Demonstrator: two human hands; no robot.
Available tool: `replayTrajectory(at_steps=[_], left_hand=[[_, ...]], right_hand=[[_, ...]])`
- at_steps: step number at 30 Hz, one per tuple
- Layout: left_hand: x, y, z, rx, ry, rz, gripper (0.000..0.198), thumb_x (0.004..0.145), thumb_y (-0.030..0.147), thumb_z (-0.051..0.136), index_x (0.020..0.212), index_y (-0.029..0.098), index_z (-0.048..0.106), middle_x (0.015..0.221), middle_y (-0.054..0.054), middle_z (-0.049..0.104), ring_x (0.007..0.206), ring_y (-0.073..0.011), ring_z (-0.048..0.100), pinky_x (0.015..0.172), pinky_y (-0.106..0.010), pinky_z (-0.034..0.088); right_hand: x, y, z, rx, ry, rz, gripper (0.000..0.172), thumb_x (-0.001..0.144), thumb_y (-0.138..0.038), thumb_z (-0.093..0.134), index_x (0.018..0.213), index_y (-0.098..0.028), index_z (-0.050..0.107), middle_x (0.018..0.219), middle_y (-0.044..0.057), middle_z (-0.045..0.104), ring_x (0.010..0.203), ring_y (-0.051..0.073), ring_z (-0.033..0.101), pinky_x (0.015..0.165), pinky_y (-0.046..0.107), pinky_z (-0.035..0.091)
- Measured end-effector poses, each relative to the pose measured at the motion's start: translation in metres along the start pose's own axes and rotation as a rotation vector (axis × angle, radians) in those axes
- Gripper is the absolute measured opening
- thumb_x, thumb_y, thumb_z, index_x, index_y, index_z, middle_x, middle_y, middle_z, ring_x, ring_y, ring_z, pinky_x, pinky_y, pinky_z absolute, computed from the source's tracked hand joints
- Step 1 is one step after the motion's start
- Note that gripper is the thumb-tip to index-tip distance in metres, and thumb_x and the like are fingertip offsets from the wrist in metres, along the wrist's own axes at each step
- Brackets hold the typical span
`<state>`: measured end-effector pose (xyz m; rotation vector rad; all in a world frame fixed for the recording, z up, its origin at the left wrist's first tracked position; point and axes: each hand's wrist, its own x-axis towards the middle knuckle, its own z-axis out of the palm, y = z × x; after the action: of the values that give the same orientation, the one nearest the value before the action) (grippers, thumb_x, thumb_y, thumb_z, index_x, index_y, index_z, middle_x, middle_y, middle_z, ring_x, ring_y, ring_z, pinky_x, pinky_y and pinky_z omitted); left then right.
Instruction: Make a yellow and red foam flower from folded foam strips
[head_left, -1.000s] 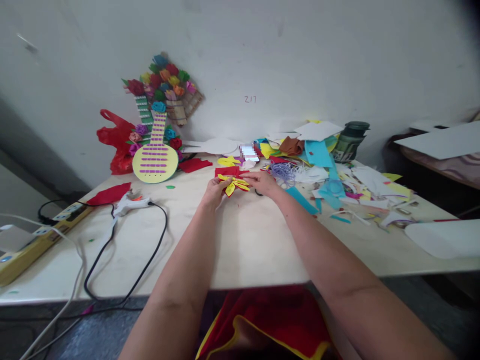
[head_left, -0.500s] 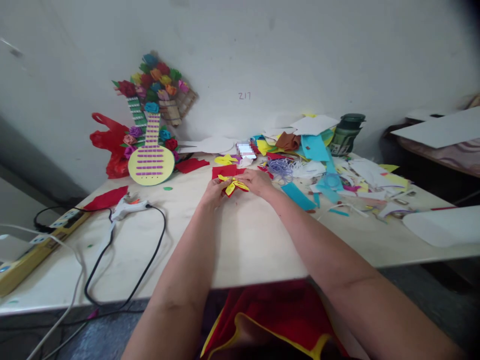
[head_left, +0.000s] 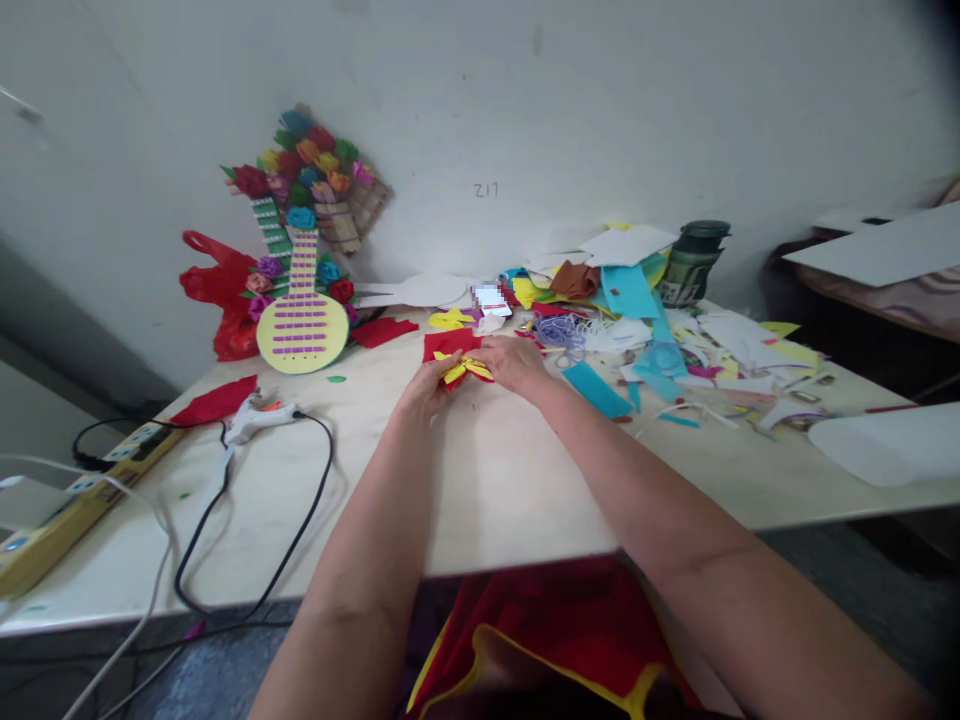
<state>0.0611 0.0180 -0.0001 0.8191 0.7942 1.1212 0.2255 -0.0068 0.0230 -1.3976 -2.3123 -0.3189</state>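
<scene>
Between my two hands, near the middle of the table, is a yellow paper flower shape (head_left: 466,368) with red paper (head_left: 442,343) under and behind it. My left hand (head_left: 429,386) pinches its left side, thumb and fingers closed on the edge. From the right, my right hand (head_left: 510,362) has its fingers closed on the yellow and red paper. Just behind the red paper lies a loose yellow paper piece (head_left: 451,319). The undersides of both hands' fingertips are hidden.
A white glue gun (head_left: 259,418) with a black cord lies left, beside a power strip (head_left: 97,500). A paper guitar (head_left: 302,333) stands behind it. Paper scraps (head_left: 630,290), string (head_left: 559,333) and a green bottle (head_left: 694,262) crowd the right. A phone (head_left: 491,300) lies at the back.
The yellow flower shape looks flatter and slightly turned between my fingers. Both hands have stayed in nearly the same place; the view has shifted a little.
</scene>
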Motion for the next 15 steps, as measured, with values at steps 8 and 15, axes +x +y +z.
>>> replayTrajectory(at_steps=[8, 15], left_hand=[[0.0033, -0.0034, 0.0011, 0.063, 0.035, 0.049, 0.013, 0.067, 0.017, 0.070, 0.076, 0.012, 0.062, 0.077, -0.006, 0.067, 0.071, -0.0137, 0.064, 0.066, -0.024, 0.054], [0.0024, -0.0033, 0.0007, 0.060, 0.023, 0.088, 0.016, 0.063, 0.014, 0.072, 0.074, 0.009, 0.061, 0.075, -0.008, 0.067, 0.070, -0.0151, 0.064, 0.067, -0.025, 0.054]], right_hand=[[-0.0027, -0.0019, 0.0048, -0.014, 0.028, -0.024, 0.036, 0.090, -0.023, 0.036, 0.110, -0.034, 0.063, 0.095, 0.004, 0.063, 0.086, 0.017, 0.054, 0.059, 0.027, 0.029], [-0.0034, -0.0030, 0.0100, 0.011, 0.063, -0.022, 0.034, 0.090, -0.025, 0.037, 0.109, -0.030, 0.064, 0.096, 0.006, 0.064, 0.089, 0.018, 0.055, 0.063, 0.027, 0.033]])
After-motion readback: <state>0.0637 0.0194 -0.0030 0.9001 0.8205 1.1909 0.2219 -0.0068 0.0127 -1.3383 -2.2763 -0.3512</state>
